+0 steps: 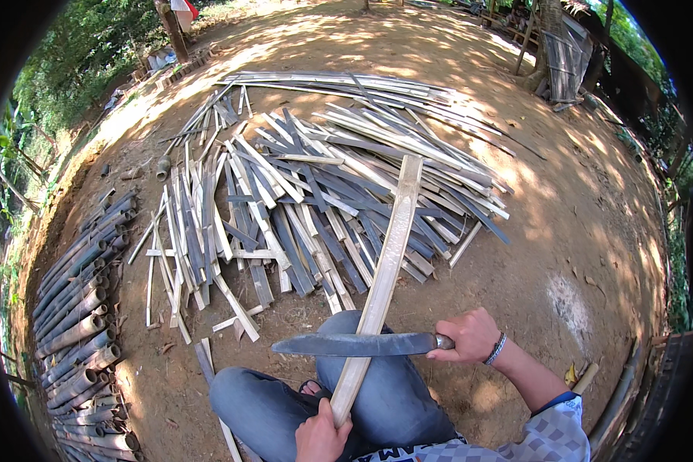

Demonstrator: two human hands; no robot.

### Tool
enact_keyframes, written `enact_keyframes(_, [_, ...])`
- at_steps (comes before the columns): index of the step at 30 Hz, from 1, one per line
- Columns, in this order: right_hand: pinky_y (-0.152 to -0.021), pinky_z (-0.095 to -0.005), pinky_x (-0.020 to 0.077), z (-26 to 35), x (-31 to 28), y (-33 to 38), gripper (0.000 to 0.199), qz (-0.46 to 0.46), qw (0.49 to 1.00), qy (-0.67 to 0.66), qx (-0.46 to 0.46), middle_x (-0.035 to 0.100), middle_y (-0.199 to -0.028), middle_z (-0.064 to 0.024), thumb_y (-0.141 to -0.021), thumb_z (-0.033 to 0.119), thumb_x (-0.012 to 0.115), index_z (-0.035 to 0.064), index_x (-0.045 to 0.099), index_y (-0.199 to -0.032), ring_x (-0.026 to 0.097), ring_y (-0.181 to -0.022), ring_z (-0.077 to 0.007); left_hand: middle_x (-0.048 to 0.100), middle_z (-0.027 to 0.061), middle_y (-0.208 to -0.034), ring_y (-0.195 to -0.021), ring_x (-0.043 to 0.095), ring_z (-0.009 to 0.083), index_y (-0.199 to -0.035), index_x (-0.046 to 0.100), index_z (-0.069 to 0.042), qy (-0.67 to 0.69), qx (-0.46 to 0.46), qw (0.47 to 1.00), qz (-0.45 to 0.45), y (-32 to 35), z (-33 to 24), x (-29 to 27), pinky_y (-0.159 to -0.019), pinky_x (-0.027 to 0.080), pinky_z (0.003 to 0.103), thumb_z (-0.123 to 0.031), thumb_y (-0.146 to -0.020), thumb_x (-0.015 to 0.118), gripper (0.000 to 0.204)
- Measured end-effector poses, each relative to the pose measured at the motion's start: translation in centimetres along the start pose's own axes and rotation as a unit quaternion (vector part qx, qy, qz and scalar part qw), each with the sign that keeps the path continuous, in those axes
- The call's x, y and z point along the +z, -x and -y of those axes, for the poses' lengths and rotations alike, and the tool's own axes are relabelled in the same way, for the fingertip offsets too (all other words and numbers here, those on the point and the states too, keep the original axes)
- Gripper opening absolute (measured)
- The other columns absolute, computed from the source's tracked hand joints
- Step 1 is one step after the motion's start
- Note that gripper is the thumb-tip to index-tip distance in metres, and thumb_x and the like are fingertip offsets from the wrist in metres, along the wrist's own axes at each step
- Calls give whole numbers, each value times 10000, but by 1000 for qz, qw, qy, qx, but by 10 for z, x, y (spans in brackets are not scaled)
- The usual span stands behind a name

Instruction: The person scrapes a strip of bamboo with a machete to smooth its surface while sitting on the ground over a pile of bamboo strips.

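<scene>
My left hand [322,436], low in the head view, is closed round the near end of a split bamboo strip [390,258]. The strip slants up and away over my knee, its pale inner face toward me. In my right hand [470,336] is the handle of a machete [354,344], fingers wrapped round it. Its broad dark blade points left and lies across the strip above my knee. Whether the edge bites into the bamboo I cannot tell.
A wide heap of split bamboo strips [285,200] covers the ground ahead. Bamboo poles [81,331] are stacked at the left. One loose strip [206,362] lies beside my left knee. A tree trunk [547,46] stands far right, and a bamboo pole [620,396] lies near right.
</scene>
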State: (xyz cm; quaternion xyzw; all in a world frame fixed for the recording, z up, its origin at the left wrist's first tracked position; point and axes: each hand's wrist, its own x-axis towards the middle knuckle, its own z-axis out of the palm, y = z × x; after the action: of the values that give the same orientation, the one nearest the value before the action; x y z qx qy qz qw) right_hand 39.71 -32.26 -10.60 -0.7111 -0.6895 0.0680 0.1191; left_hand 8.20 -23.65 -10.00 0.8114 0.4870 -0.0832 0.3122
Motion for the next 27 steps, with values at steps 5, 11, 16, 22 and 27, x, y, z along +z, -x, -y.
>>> enact_keyframes(5, [-449, -411, 451, -23, -2, -15, 539, -56, 996, 4, 73, 570, -524, -82, -833, 639, 581, 121, 539, -688, 600, -484, -304, 636, 270, -708, -706, 636, 458, -972, 475, -9, 1, 16, 1000, -9, 0, 0, 2, -642, 503, 542, -345, -852, 621, 386])
enact_keyframes(11, [-464, -426, 452, -11, -7, -9, 523, -5, 1000, -5, 22, 551, -517, -100, -835, 605, 600, 109, 528, -686, 588, -490, -329, 637, 270, -706, -709, 637, 459, -971, 477, -2, 8, 8, 1000, -4, 1, 0, -2, -646, 506, 539, -341, -853, 620, 386])
enact_keyframes(16, [-471, -428, 453, -29, -6, -18, 524, -78, 993, -14, 82, 547, -517, -102, -837, 607, 597, 108, 525, -694, 584, -494, -336, 640, 270, -712, -710, 637, 460, -979, 476, -3, 9, 11, 1000, -2, 0, -1, 0, -651, 506, 541, -336, -849, 625, 388])
enact_keyframes(22, [-474, -421, 454, -13, -5, -3, 523, 8, 999, 12, 32, 566, -536, -99, -837, 620, 586, 117, 541, -701, 589, -499, -334, 636, 278, -729, -694, 630, 455, -1266, 382, 32, 18, 25, 999, -8, 6, 7, 1, -630, 500, 539, -297, -855, 627, 581])
enact_keyframes(27, [-485, -435, 452, -31, -9, -20, 529, -54, 996, 2, 74, 568, -536, -98, -836, 626, 578, 115, 551, -702, 593, -513, -330, 640, 272, -713, -712, 638, 463, -996, 474, -4, 8, 7, 1000, -2, 1, 0, 0, -652, 508, 545, -336, -846, 618, 392])
